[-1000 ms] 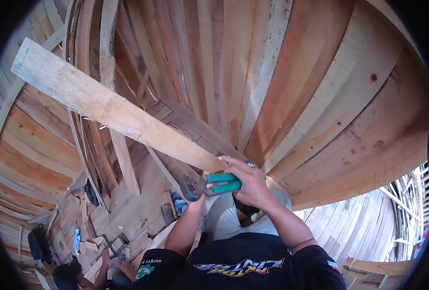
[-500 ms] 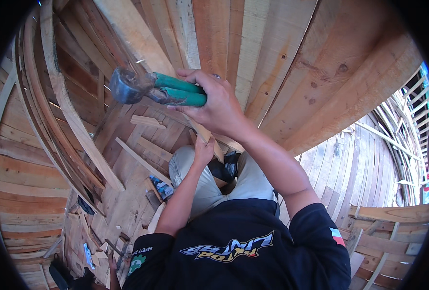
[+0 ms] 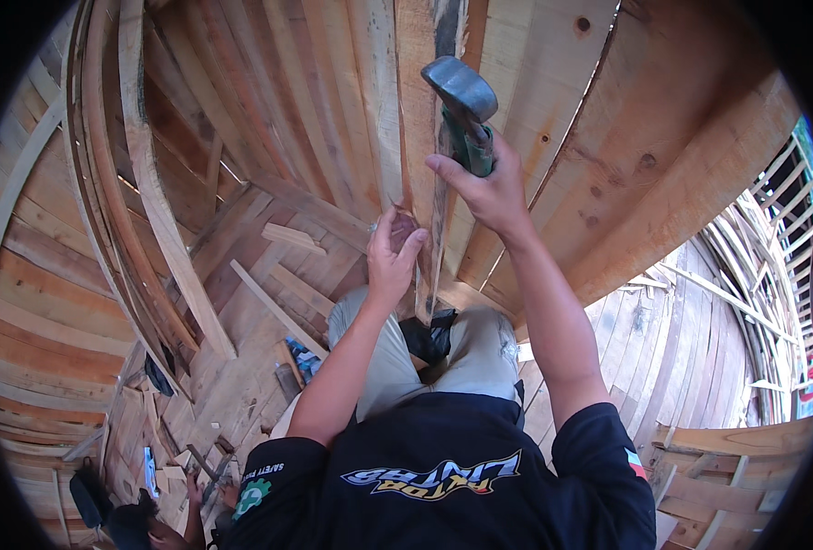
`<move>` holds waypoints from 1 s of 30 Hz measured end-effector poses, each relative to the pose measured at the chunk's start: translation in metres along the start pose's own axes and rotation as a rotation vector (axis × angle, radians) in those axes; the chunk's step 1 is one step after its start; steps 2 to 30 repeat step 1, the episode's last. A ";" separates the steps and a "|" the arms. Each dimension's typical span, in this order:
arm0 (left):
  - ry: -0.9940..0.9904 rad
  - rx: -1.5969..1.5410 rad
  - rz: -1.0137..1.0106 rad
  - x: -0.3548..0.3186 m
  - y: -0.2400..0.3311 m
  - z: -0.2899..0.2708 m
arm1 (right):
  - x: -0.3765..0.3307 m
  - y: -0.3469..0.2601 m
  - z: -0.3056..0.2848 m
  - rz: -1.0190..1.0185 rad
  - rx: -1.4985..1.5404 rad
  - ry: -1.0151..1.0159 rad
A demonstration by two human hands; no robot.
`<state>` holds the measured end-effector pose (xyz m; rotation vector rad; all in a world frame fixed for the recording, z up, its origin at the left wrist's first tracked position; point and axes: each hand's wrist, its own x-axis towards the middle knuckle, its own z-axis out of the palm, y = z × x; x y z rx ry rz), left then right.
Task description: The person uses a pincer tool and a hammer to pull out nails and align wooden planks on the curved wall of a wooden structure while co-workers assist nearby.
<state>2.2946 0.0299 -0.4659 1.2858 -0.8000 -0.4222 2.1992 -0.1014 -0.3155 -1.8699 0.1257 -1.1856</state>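
Observation:
In the middle, a long wooden plank (image 3: 415,119) with a dark, rough edge stands against the boarded wall, its lower end between my knees. My right hand (image 3: 498,188) is closed around the green handle (image 3: 469,147) of a hammer, whose steel head (image 3: 461,87) is raised in front of the plank's upper part. Beside the plank's left edge is my left hand (image 3: 393,261), fingers curled and thumb apart from them. Whether its thumb touches the wood is unclear. A black plastic bag (image 3: 428,337) lies between my legs.
Curved timber ribs (image 3: 164,220) lean at the left. Offcuts (image 3: 294,238) lie on the plank floor, with a blue packet (image 3: 304,359) beside my left leg. Another person's hand (image 3: 194,490) shows at lower left. Stacked wood strips (image 3: 746,266) are at far right.
My right hand has swung the hammer right and up, its head turning upward. My left hand has moved up and loosened from the plank's lower part. The plank now stands more upright.

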 end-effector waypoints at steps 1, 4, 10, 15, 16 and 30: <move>-0.067 0.061 -0.053 0.010 0.009 -0.006 | -0.002 0.002 -0.002 0.014 -0.001 -0.007; -0.067 0.061 -0.053 0.010 0.009 -0.006 | -0.002 0.002 -0.002 0.014 -0.001 -0.007; -0.067 0.061 -0.053 0.010 0.009 -0.006 | -0.002 0.002 -0.002 0.014 -0.001 -0.007; -0.067 0.061 -0.053 0.010 0.009 -0.006 | -0.002 0.002 -0.002 0.014 -0.001 -0.007; -0.067 0.061 -0.053 0.010 0.009 -0.006 | -0.002 0.002 -0.002 0.014 -0.001 -0.007; -0.067 0.061 -0.053 0.010 0.009 -0.006 | -0.002 0.002 -0.002 0.014 -0.001 -0.007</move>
